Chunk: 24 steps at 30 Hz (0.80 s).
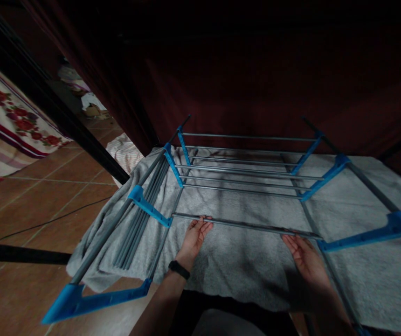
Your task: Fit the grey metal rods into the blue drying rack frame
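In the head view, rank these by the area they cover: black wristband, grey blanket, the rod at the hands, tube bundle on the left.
1. Grey blanket
2. Tube bundle
3. Rod, longer than the bundle but much thinner
4. Black wristband

Dim light; soft shadows on blanket [221, 261]; edges stretched.

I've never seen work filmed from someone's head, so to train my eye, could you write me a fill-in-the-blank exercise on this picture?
1. The left grip and the right grip are on one rod; the one with a black wristband is the ____ one.
2. The plastic brackets of the frame are coloured ____.
3. The bundled rods lie on a cloth coloured ____.
4. The flowers on the hanging fabric are mainly ____.

Missing words: left; blue; grey; red.
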Each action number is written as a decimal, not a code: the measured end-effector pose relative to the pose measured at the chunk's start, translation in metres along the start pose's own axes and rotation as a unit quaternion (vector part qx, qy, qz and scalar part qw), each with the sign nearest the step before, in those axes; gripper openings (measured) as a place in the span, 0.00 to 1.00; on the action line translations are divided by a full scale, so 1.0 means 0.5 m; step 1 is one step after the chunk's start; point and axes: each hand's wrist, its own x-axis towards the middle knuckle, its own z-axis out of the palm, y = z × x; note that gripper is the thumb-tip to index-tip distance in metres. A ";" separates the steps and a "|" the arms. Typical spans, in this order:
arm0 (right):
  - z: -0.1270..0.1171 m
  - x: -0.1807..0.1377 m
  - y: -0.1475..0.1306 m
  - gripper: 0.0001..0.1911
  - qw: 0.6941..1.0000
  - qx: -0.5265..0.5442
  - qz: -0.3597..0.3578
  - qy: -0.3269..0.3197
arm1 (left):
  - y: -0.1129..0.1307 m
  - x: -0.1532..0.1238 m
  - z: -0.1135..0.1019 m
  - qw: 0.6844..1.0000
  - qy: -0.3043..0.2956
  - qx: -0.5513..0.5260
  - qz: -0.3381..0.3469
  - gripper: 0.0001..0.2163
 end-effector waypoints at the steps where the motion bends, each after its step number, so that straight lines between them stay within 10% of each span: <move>1: 0.002 -0.001 0.000 0.17 1.000 0.004 0.002 0.005 | 0.000 0.000 0.001 1.000 0.000 0.000 -0.001 0.10; 24: 0.047 -0.021 -0.046 0.06 0.995 0.054 0.072 0.031 | 0.037 -0.021 0.035 0.999 0.032 -0.015 -0.010 0.12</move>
